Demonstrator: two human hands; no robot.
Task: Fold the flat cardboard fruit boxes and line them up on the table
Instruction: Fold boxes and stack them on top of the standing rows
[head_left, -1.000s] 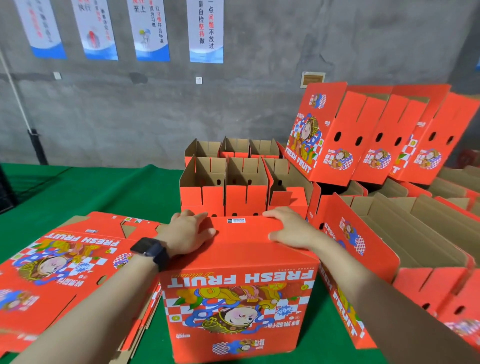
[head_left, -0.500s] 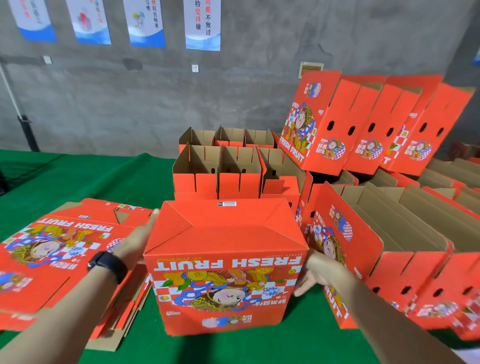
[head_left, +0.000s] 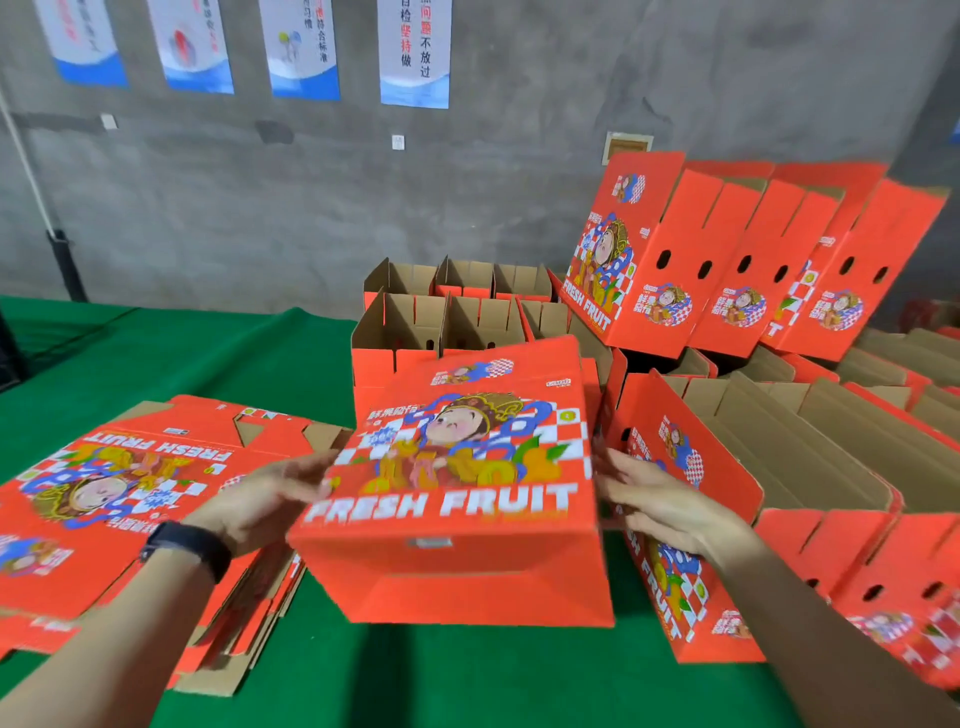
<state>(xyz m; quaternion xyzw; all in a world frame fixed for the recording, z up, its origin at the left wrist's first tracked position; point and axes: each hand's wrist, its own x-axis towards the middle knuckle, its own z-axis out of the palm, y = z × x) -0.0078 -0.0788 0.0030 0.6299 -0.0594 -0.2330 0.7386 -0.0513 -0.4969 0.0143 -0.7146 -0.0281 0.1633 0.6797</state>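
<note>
shows a folded fruit box (head_left: 457, 493) held tilted above the green table (head_left: 208, 353), at centre, just in front of the row of finished boxes (head_left: 415, 332), between the stack of flat boxes (head_left: 130, 493) on the left and the open boxes (head_left: 789, 447) on the right.

clamped from both ends: left hand (head_left: 265, 499) against the left side wall, right hand (head_left: 660, 499) against the right side wall. fingers of both straight and spread, not curled round any edge. carried by flat pressure alone, within the limits of the motion blur.

long axis left to right, from palm to palm; neither hand nearer than the other. tipped back: printed panel with the cartoon figure and "fresh fruit" facing up and toward the camera, closed plain-orange bottom with its small label facing the wearer, open top turned away toward the row and hidden.

probably midway through being turned upright. next move judged to call for rotating the bottom downward and setting the box beside the row, with even pressure from both palms. risk of slipping with uneven pressure.

looks rigid and square, glossy orange outside, creases crisp, no visible dents; inside not visible, presumably plain brown like its neighbours.

further leaning boxes (head_left: 727, 249) propped at back right before the grey wall.
</note>
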